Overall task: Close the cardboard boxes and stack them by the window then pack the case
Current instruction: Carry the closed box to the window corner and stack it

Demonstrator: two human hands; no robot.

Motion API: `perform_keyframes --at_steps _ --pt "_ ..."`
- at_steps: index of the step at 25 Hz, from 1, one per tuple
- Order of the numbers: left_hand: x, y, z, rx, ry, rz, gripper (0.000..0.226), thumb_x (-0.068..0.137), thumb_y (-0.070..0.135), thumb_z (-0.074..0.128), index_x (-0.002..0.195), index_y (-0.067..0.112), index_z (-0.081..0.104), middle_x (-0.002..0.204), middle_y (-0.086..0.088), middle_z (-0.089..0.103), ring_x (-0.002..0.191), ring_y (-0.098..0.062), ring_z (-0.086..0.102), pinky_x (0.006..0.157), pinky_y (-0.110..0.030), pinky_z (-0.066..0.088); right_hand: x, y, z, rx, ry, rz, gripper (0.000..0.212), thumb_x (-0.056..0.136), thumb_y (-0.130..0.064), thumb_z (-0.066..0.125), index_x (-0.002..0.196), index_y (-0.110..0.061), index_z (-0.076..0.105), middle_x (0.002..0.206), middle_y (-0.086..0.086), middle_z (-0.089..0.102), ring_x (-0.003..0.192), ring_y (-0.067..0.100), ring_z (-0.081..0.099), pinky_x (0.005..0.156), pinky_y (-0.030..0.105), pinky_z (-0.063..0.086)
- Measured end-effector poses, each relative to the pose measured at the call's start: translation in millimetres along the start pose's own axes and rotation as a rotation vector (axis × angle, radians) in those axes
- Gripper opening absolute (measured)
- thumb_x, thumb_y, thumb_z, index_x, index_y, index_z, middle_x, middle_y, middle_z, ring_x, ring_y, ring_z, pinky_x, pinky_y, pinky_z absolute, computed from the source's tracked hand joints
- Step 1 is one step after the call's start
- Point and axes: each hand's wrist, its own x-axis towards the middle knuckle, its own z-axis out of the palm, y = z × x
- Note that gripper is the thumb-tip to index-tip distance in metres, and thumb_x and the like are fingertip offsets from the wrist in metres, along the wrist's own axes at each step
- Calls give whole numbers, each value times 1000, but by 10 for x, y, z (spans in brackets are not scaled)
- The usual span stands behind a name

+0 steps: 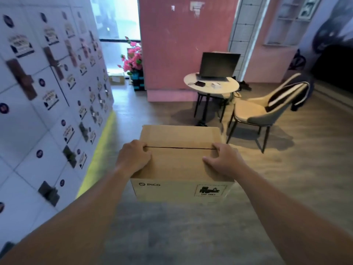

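From your head camera, you are holding a closed brown cardboard box (pixel 180 163) printed PICO out in front of you above the grey floor (pixel 172 236). Your left hand (pixel 133 156) is curling over its top left edge, your right hand (pixel 222 159) is clamping its top right edge. A white wall of lockers (pixel 47 92) is standing at your left, the bright window (pixel 118 25) well ahead, with a round white table (pixel 211 86) and a beige chair (pixel 256 113) beyond.

Ahead of you a strip of bare floor (pixel 131 111) runs to the window (pixel 118 20) — hemmed on your left by the wall of white lockers (pixel 47 83). At its far end a small cardboard box (pixel 116 79) and pink flowers (pixel 133 58) crowd the passage. To your right the round worktop (pixel 225 88) and the chair (pixel 256 113) block the way — open floor lies behind them.
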Motion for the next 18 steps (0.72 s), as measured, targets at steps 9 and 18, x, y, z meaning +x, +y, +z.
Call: perform_keyframes --at_steps 9,18 --pt "2085 -591 -190 71 80 -71 24 90 29 60 107 21 74 100 -2 71 79 -16 54 64 -24 38 2413 -728 538 52 -87 -162 61 75 -63 66 119 -21 62 99 -4 62 84 14 58 72 32 50" --pt "4567 -1326 -459 72 125 -197 23 89 33 59 104 23 73 99 1 70 93 -20 64 75 -28 46 5226 -1791 1079 71 -182 -279 63 74 -63 65 120 -21 62 105 -2 61 88 17 59 76 30 50"
